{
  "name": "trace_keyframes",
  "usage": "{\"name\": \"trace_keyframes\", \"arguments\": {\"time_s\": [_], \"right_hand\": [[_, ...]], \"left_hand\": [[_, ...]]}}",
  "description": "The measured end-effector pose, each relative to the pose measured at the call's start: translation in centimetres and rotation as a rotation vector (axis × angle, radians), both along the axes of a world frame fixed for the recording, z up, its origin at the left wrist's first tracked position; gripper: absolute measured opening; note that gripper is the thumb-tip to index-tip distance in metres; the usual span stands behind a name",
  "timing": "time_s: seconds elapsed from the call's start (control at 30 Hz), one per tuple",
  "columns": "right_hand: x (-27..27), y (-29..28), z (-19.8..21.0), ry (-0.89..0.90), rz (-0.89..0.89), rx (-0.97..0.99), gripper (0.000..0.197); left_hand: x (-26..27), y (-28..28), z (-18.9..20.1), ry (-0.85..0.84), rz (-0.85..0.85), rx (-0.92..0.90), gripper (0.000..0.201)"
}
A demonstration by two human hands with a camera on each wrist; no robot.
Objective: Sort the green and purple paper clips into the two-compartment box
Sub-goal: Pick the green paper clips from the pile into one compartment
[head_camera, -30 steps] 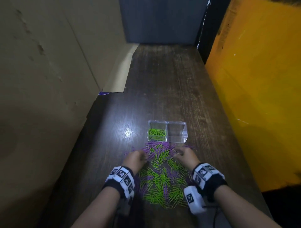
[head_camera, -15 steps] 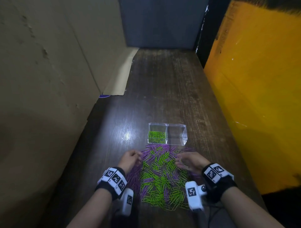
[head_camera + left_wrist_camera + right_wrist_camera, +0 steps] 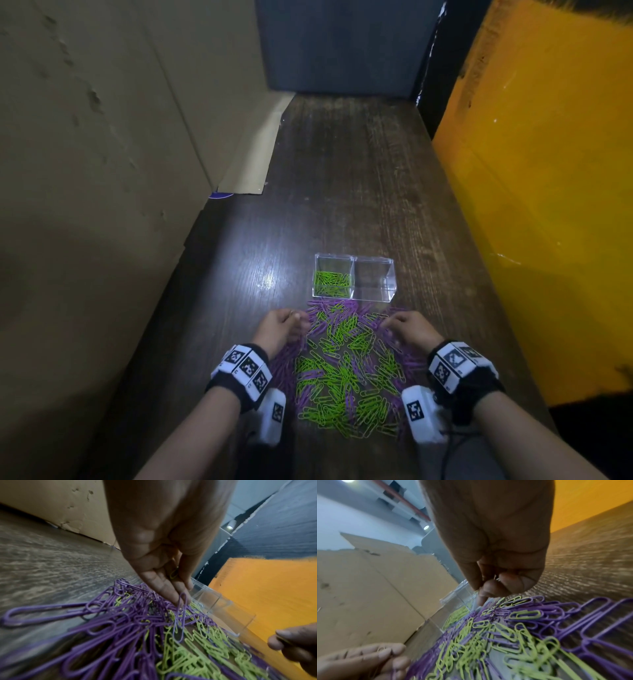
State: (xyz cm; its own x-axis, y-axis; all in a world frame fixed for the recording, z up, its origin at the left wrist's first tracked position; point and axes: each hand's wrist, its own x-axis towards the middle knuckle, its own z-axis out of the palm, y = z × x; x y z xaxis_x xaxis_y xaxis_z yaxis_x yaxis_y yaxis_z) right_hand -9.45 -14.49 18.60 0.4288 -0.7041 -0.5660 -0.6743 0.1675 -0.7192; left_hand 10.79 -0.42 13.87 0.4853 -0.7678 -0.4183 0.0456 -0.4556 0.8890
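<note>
Purple clip (image 3: 179, 616): hangs from the left fingertips (image 3: 169, 595), long axis near vertical, free end pointing down into the pile, upper loop pinched between thumb and forefinger. A green clip (image 3: 174, 573) sits higher up in the same hand, tucked between the fingers, long axis roughly along them.

Pile of green and purple clips (image 3: 346, 370): spread flat on the wooden table (image 3: 342, 178), clips lying in all directions, purple mostly at the left, right and far edges, green massed in the middle. Pile lies between the two hands and just on the near side of the clear box (image 3: 354, 277).

Box: two compartments side by side. Left compartment holds green clips (image 3: 331, 283); right compartment (image 3: 374, 281) shows only clear plastic.

Left hand (image 3: 282, 330): at the left far edge of the pile, fingers bunched downward, gripping the purple clip.

Right hand (image 3: 407, 329): at the right far edge of the pile, fingers curled in towards the thumb, fingertip (image 3: 482, 601) pointing down at the clips. A thin pale sliver shows between thumb and finger in the left wrist view; cannot tell whether it is a clip.

Surroundings: cardboard wall (image 3: 102, 171) along the left, orange panel (image 3: 548, 205) along the right.
</note>
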Motion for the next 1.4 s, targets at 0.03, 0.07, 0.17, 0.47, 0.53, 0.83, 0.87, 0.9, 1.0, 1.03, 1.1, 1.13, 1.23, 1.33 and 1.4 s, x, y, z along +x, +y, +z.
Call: {"name": "trace_keyframes", "arguments": {"time_s": [0.03, 0.07, 0.17, 0.47, 0.53, 0.83, 0.87, 0.9, 1.0, 1.03, 1.1, 1.13, 1.23, 1.33, 1.4], "right_hand": [[-0.1, 0.0, 0.2, -0.022, -0.008, 0.043, 0.021], [-0.2, 0.0, 0.3, -0.040, -0.004, 0.083, 0.022], [-0.9, 0.4, 0.2, -0.106, -0.041, 0.203, 0.031], [-1.9, 1.9, -1.6, 0.134, 0.233, -0.129, 0.041], [-0.6, 2.5, -1.2, 0.125, 0.354, -0.245, 0.031], [1.1, 2.8, -1.3, 0.469, 0.676, -0.572, 0.041], [0.7, 2.7, -1.3, 0.472, 0.650, -0.578, 0.038], [0.4, 2.6, -1.3, 0.468, 0.618, -0.594, 0.035], [1.0, 2.0, -1.0, 0.469, 0.546, -0.629, 0.031], [1.6, 1.7, -1.0, 0.468, 0.538, -0.627, 0.032], [3.0, 1.3, -1.0, 0.476, 0.519, -0.618, 0.031], [3.8, 1.2, -1.0, 0.478, 0.505, -0.605, 0.031], [5.4, 1.1, -1.3, 0.472, 0.527, -0.617, 0.030], [6.0, 0.9, -1.8, 0.489, 0.701, -0.738, 0.030], [6.1, 0.5, -2.0, 0.507, 0.759, -0.767, 0.029]], "left_hand": [[0.2, 0.0, 0.2, 0.011, 0.008, -0.002, 0.033], [0.3, 0.1, 0.3, 0.019, 0.012, -0.007, 0.033], [0.4, 0.3, 1.1, 0.020, 0.038, -0.032, 0.032], [-0.4, 1.3, 1.1, -0.421, -0.198, 0.107, 0.024], [-1.4, 0.9, 1.9, -0.667, -0.440, 0.177, 0.019], [-2.2, 1.4, 1.6, -1.187, -0.826, 0.317, 0.041], [-1.9, 1.7, 1.6, -1.179, -0.796, 0.326, 0.039], [-1.6, 1.8, 1.7, -1.172, -0.755, 0.321, 0.036], [-2.3, 0.6, 2.3, -1.148, -0.620, 0.277, 0.032], [-2.8, -0.3, 2.6, -1.136, -0.579, 0.290, 0.033], [-3.9, -2.2, 2.9, -1.084, -0.528, 0.368, 0.040], [-4.3, -3.0, 2.9, -1.061, -0.518, 0.408, 0.043], [-4.9, -4.5, 2.6, -1.049, -0.508, 0.488, 0.039], [-4.2, -4.7, 2.0, -1.019, -0.460, 0.489, 0.031], [-3.4, -4.5, 2.0, -0.958, -0.413, 0.479, 0.030]]}}
